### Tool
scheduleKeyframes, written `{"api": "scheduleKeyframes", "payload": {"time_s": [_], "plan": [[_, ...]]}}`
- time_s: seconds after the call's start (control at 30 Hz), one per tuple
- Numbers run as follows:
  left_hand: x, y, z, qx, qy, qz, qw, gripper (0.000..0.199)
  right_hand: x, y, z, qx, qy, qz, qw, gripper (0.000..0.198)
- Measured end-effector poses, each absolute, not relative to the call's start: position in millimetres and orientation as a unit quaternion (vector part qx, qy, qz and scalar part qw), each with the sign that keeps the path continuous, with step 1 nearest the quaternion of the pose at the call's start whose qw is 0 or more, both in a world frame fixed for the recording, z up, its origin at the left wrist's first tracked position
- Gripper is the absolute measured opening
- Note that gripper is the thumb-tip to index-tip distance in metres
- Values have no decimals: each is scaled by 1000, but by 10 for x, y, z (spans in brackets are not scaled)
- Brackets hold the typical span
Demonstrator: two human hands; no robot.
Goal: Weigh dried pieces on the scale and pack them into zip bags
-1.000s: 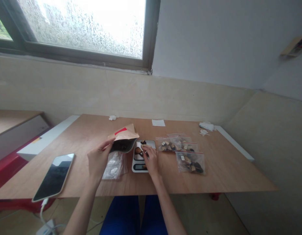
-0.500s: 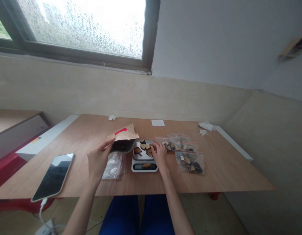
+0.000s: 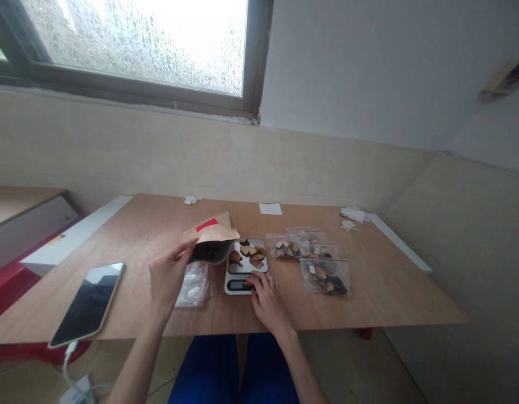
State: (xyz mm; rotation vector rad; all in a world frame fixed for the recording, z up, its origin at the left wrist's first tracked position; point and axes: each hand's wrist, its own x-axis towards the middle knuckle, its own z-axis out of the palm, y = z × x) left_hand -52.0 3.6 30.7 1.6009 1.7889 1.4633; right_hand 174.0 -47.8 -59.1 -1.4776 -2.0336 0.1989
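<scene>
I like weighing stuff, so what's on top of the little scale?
Several brown slices, perhaps dried mushroom, lie on the digital scale. Another slice shows by the right hand, which hides part of the display and anything there.

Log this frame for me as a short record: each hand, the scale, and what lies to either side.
Left hand: holds an open kraft pouch with a red label
Right hand: fingers at a dried piece over the display; firm grip or not, cannot tell
Digital scale: several dried slices on its plate; reading not legible
Right of scale: red-edged zip bags holding dried pieces, some overlapping
Left of scale: clear plastic bags, then a smartphone plugged into a white cable
</scene>
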Motion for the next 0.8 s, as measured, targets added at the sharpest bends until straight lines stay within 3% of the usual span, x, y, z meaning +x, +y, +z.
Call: {"api": "scheduleKeyframes", "payload": {"time_s": [0.27,0.57,0.8], "plan": [[-527,18,296,566,625,513,158,28,1717,-429,-513,-560,-784,36,264,22],[-502,24,267,570,623,510,164,27,1652,-204,-431,-555,-749,24,361,12],[-504,-2,306,572,622,512,152,26,1647,63,-449,-580,-732,26,356,10]]}}
